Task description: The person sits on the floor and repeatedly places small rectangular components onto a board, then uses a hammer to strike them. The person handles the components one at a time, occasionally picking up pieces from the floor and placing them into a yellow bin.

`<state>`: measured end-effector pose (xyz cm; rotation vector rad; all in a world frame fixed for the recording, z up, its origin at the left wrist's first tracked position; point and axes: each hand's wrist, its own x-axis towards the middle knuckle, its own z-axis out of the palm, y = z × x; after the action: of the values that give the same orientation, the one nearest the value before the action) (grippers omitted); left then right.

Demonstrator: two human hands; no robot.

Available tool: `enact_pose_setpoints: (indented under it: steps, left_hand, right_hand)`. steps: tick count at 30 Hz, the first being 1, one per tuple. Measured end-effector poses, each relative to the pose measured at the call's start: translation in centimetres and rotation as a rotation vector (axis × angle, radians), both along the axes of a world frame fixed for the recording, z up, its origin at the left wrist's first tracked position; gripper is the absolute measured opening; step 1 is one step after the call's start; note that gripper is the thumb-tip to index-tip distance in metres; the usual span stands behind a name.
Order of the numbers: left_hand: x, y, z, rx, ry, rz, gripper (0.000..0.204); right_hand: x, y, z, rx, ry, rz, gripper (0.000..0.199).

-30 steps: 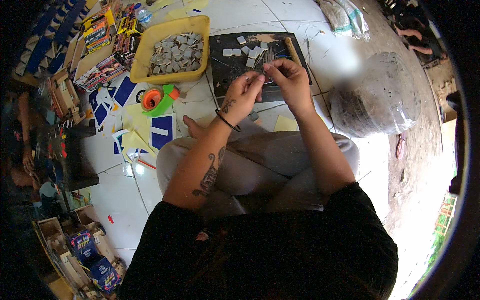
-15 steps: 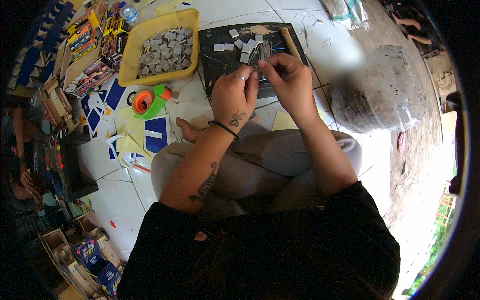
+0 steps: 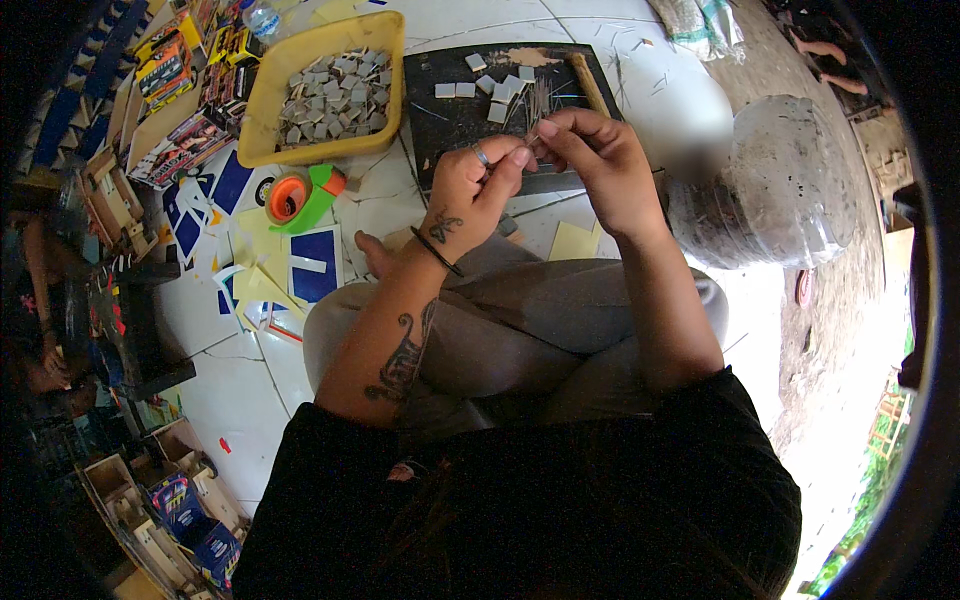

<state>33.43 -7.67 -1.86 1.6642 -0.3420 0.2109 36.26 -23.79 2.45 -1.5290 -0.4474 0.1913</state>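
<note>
1. The left hand (image 3: 470,195) and right hand (image 3: 595,165) meet above the lap, fingertips pinched shut on a bundle of thin sticks (image 3: 538,105) that fans up toward twelve o'clock; both hold it close, likely so that single sticks can be picked out.
2. The bundle hangs just over the dark board (image 3: 470,110); grey squares (image 3: 495,88) lie on the board at twelve, within easy reach.
3. The yellow tray (image 3: 262,120) at eleven holds a heap of similar grey squares; kept beside the board, seemingly as stock.
4. An orange-and-green tape dispenser (image 3: 300,197) sits at ten, near blue and white cut sheets (image 3: 312,265).
5. Bright printed boxes (image 3: 165,70) crowd the far left; a clear sack (image 3: 785,185) stands at two.
</note>
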Motion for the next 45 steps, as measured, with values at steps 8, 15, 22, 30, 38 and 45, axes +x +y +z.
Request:
enact_pose_setpoints:
  steps: [8,15,22,30,38,45]
  left_hand:
    - [2.4,-0.5,-2.3,0.025,-0.101,0.083,0.011]
    - [3.8,1.2,-4.5,0.488,-0.283,0.226,0.016]
    - [4.1,1.2,-5.7,0.533,-0.198,0.229,0.014]
    - [4.1,1.0,-5.7,0.552,-0.201,0.260,0.012]
    - [4.1,1.1,-5.5,0.515,-0.130,0.218,0.011]
    - [4.0,0.5,-5.1,0.418,-0.142,0.251,0.008]
  right_hand:
    - [1.4,1.0,-2.7,-0.245,-0.251,-0.323,0.014]
    - [2.6,1.5,-4.8,-0.505,-0.565,-0.427,0.012]
    - [3.0,1.9,-6.2,-0.529,-0.428,-0.331,0.010]
    - [2.4,2.1,-6.4,-0.533,-0.607,-0.354,0.010]
    - [2.4,2.3,-6.2,-0.555,-0.614,-0.295,0.009]
    - [1.9,-0.6,-4.0,-1.008,-0.734,-0.495,0.043]
